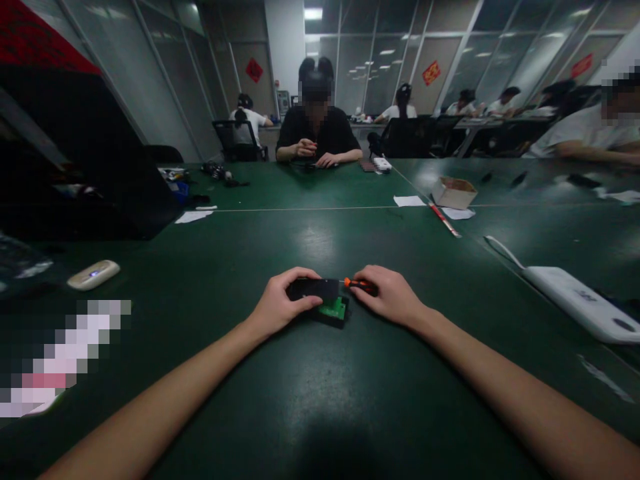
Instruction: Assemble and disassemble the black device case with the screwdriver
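Note:
My left hand (pixel 285 299) is closed around a flat black cover (pixel 323 288), thumb on its near face. Just under and in front of the cover lies a small black case (pixel 330 321) with a green circuit board (pixel 335 308) showing inside. Whether cover and case are joined at the far side, I cannot tell. In my right hand (pixel 387 292) is a screwdriver (pixel 359 285) with an orange and black handle. Its thin shaft points left at the cover's right edge; whether the tip touches is too small to tell.
On the right lies a white power bank-like device (pixel 583 300) with a strap. A cream oval device (pixel 94 275) sits at the left. Farther back are an open cardboard box (pixel 454 192), a red-and-white strip (pixel 445 221) and paper (pixel 409 201). A person in black (pixel 320 130) sits opposite.

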Available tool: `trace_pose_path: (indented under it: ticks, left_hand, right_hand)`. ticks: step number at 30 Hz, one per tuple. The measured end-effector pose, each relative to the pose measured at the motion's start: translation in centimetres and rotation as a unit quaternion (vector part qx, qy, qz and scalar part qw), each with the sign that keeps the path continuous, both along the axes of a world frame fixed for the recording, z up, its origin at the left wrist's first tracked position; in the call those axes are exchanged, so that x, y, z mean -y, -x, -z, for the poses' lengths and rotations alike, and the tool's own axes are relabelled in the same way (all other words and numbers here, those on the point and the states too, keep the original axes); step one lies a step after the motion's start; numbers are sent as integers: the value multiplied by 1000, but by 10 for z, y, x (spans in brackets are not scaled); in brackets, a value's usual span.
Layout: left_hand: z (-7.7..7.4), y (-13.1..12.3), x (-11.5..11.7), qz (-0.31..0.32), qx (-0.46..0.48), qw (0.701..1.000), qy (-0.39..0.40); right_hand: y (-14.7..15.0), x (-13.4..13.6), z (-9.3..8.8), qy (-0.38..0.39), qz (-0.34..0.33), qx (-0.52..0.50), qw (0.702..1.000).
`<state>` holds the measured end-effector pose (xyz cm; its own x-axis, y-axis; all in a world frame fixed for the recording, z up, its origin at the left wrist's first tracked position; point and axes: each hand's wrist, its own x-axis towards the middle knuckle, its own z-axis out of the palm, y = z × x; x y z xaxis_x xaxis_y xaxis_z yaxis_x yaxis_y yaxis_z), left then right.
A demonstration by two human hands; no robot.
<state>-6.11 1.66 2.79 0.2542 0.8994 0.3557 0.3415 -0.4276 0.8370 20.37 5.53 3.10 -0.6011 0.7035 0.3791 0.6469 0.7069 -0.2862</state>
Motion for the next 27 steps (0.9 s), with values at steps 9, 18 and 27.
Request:
trace_pose_path:
  ticks: [9,18,27]
  left_hand:
    - [9,13,-26,-96,359,917,146]
    - [3,12,-21,-39,394,894,210]
    - [0,10,-19,-49,407,875,257]
  right_hand:
    - [2,-5,3,-15,151,68,986]
    - [5,-2,0,-17,163,71,984]
    - [3,-2,6,-28,161,53,985]
